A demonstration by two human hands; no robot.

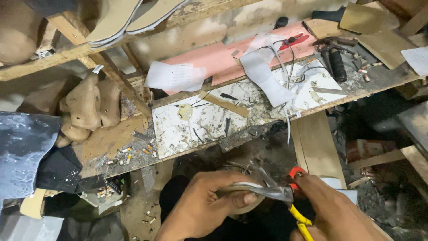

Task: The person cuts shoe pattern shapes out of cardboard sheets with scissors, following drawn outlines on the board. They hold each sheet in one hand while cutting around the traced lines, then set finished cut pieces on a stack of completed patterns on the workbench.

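While our left hand (pixel 209 203) clamps the shoe (pixel 243 196) at six o'clock, our right hand (pixel 332 207) squeezes yellow-handled pliers (pixel 278 193) biting its edge; we judge a slip could tear the material or nick the thumb, the jaws sitting so close. Beyond, at twelve, a scarred cutting board (pixel 196 127) lies on a cluttered bench (pixel 383 76); wooden lasts (pixel 87 109) at ten; insoles (pixel 129 18) on a shelf above.

A cluttered workshop desk (pixel 267 117) under a wooden shelf.

Tan insoles (pixel 120 20) lie on the shelf above; wooden shoe lasts (pixel 87 107) lean at the left. A scarred white cutting board (pixel 191 125), pink sheets (pixel 214 58), crumpled white paper (pixel 174 76), a black-handled tool (pixel 337 64) and cardboard scraps (pixel 109 138) cover the desk.
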